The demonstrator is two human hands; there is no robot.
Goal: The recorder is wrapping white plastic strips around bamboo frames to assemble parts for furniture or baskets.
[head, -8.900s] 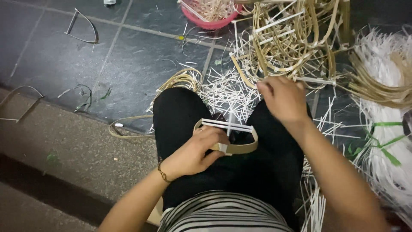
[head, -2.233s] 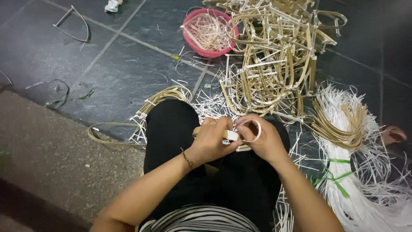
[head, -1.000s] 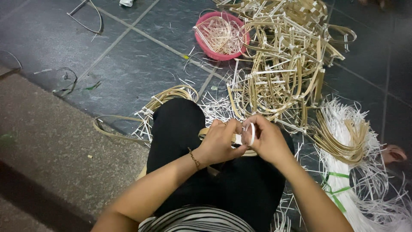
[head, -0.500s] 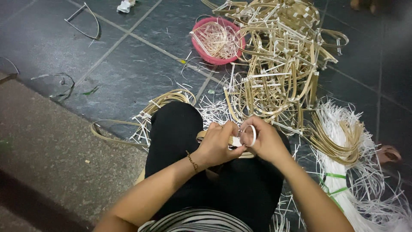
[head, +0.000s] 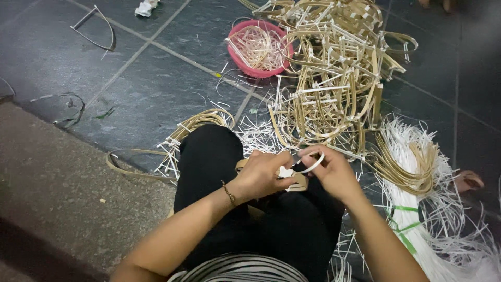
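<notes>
I sit with black trousers on, both hands over my lap. My left hand (head: pixel 263 175) pinches a bent bamboo strip frame (head: pixel 298 181) at a joint wrapped in white. My right hand (head: pixel 334 172) grips a thin white plastic strip (head: pixel 312 165) that curls in a loop between the two hands, right at the frame's joint. A thin bracelet circles my left wrist. Most of the frame is hidden under my hands.
A big heap of finished bamboo frames (head: pixel 334 78) lies ahead on the dark tiled floor. A pink basin (head: pixel 257 48) of white strips stands behind it. Bundles of bamboo and white strips (head: pixel 417 172) lie right, more bamboo loops (head: pixel 193 125) left. A concrete step (head: pixel 62 193) runs along the left.
The right hand came back from the floor to the frame. Both hands now work at one joint, and the white strip's loop has shifted slightly over the last second.
</notes>
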